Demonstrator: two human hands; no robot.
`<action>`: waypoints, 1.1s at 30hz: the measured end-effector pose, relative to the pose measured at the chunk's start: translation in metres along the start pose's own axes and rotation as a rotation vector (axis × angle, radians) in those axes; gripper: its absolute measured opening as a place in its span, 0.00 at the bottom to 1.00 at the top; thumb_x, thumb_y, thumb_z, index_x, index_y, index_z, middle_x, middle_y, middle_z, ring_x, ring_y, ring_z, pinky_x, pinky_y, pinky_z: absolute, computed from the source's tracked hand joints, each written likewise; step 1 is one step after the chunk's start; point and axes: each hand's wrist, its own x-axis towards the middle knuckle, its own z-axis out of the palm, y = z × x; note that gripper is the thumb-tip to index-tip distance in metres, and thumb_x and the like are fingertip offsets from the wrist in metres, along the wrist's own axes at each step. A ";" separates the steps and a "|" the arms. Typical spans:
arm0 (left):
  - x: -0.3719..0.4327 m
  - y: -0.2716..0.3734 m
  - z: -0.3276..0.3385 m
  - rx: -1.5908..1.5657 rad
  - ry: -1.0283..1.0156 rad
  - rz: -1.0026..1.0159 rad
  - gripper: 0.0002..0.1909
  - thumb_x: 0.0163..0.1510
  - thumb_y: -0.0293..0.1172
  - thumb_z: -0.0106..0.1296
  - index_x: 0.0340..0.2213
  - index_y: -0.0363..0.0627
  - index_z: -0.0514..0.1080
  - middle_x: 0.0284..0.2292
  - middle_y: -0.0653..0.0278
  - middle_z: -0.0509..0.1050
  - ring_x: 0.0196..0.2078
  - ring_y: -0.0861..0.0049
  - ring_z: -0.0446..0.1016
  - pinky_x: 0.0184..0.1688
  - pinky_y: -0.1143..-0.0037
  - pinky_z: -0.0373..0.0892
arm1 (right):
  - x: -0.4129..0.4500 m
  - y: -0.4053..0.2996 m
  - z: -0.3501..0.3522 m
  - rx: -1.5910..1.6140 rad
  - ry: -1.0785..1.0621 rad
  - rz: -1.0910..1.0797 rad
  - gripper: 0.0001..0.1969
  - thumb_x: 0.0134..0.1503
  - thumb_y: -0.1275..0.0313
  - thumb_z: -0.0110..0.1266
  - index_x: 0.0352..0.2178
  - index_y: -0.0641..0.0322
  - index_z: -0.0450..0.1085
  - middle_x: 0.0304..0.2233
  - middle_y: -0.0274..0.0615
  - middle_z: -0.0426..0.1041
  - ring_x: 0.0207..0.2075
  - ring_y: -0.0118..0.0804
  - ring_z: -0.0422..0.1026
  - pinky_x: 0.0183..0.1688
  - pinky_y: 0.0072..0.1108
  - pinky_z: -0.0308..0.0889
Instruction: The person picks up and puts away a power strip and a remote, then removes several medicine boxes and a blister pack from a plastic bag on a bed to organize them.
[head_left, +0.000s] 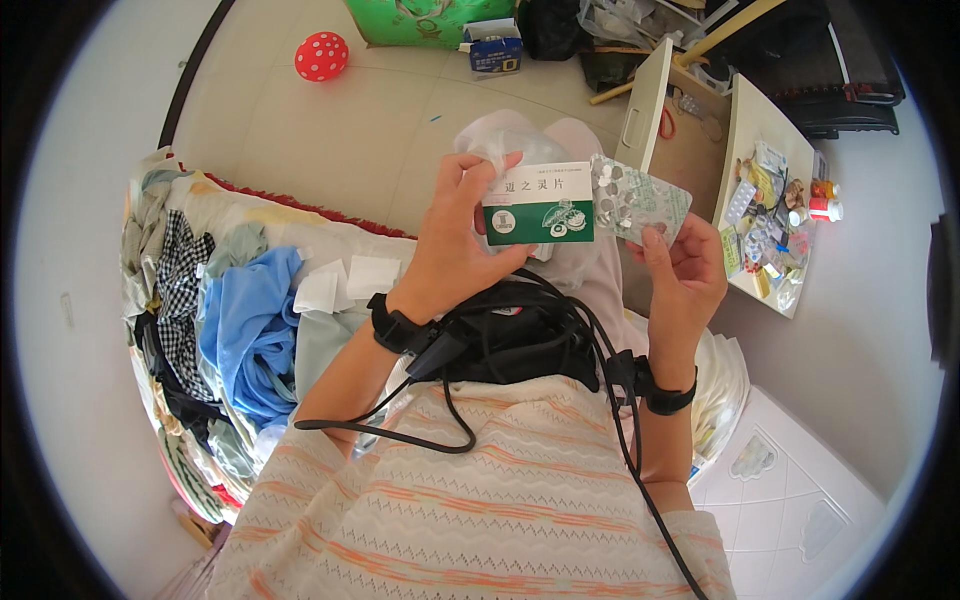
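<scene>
My left hand (459, 232) grips a white and green medicine carton (538, 202) that bears writing and a plant drawing. Between the thumb and fingers of my right hand (679, 270) is a silver foil blister pack (637, 196) with printed backing and several pockets. The pack's left edge meets the right end of the carton; whether it reaches inside cannot be made out. A clear plastic bag (566, 266) lies on my lap behind and below the carton. Both wrists wear black straps with cables.
An open drawer (645, 112) stands at the right beside a cabinet top (795, 296) crowded with blister packs and bottles. Clothes, including a blue garment (251, 330), cover the bed at left. A red dotted ball (322, 56), a blue box (495, 56) and a green bag (420, 22) are on the floor.
</scene>
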 end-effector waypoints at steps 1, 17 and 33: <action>0.000 -0.001 0.000 -0.019 -0.003 -0.012 0.39 0.36 0.24 0.65 0.53 0.42 0.65 0.43 0.63 0.60 0.42 0.77 0.64 0.33 0.82 0.64 | 0.001 0.000 -0.001 0.009 -0.021 0.050 0.11 0.55 0.80 0.58 0.39 0.68 0.67 0.33 0.40 0.75 0.31 0.27 0.75 0.35 0.18 0.73; -0.003 -0.003 -0.001 -0.024 -0.064 0.052 0.39 0.34 0.23 0.66 0.50 0.38 0.61 0.50 0.59 0.64 0.44 0.74 0.65 0.38 0.79 0.67 | 0.033 0.002 -0.044 0.041 -0.446 0.489 0.10 0.55 0.74 0.58 0.38 0.66 0.73 0.28 0.34 0.75 0.25 0.22 0.72 0.29 0.16 0.68; 0.000 -0.007 0.003 -0.022 -0.044 0.066 0.44 0.34 0.22 0.67 0.54 0.39 0.59 0.52 0.57 0.64 0.37 0.76 0.67 0.34 0.79 0.67 | 0.003 0.021 0.021 -0.426 -0.185 -0.209 0.06 0.57 0.74 0.56 0.36 0.64 0.72 0.33 0.34 0.70 0.29 0.23 0.66 0.32 0.16 0.65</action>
